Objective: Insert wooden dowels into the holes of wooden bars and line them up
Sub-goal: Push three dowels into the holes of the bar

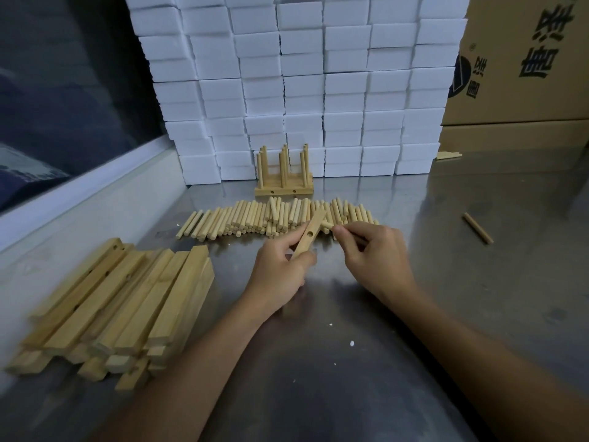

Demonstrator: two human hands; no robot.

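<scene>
- Left hand (pixel 282 269) grips bar (pixel 308 235) by its near end; long axis runs away, up-right.
- Right hand (pixel 371 250) pinches dowel (pixel 328 224), tip at bar's right face, apparently near a far hole.
- Dowel pile (pixel 274 218) just behind, finished bars (pixel 283 180) beyond.

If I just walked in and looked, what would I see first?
Probably the two hands in the middle: the left hand grips a wooden bar while the right hand pinches a dowel at its upper end. Behind them a long row of dowels lies on the metal table, with a tall wall of white foam blocks at the back.
</scene>
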